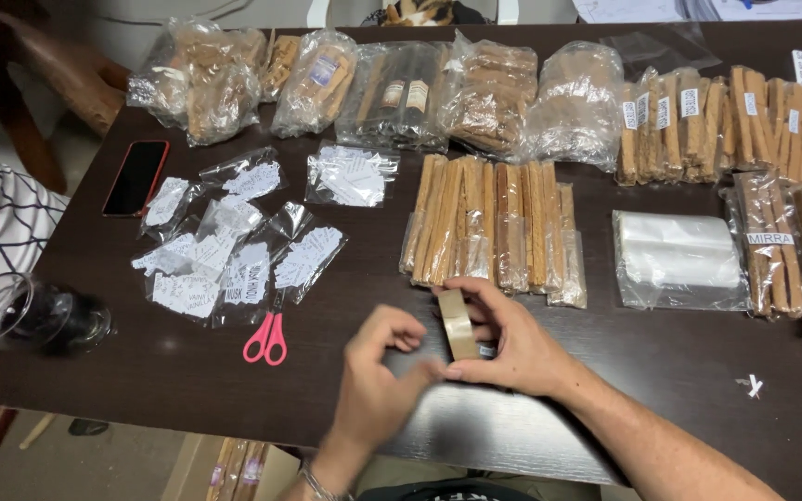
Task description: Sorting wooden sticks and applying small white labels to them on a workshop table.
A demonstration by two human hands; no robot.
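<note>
- So the right hand point(512, 345) has a roll of clear packing tape point(458, 324) clamped between thumb and fingers, held upright on its edge just above the dark wooden table point(679, 371), near the front edge.
- The left hand point(375, 369) is right up against the roll, fingertips pinched together at the lower side of the tape. It's a bit blurry, so I can't tell if it's got hold of the tape's loose end or just touches the roll.
- Just behind the tape there's a row of long incense stick packets point(489, 227) in clear sleeves, lying side by side, ends pointing at the hands.
- Left of the hands, pink-handled scissors point(267, 338) lie flat on the table, closed, handles toward the front edge.
- Behind the scissors is a scatter of small clear bags with white paper labels point(225, 250) inside, overlapping each other.
- A phone with a red case point(135, 177) lies face up farther left, near the table's edge.
- On the right sits a stack of empty clear plastic bags point(678, 260), with more labelled incense packets point(786, 250) just beside it.
- Along the back of the table there's a line of bigger bags stuffed with incense bundles point(401, 88).
- A dark glass ashtray point(44, 318) sits at the front left corner.
</note>
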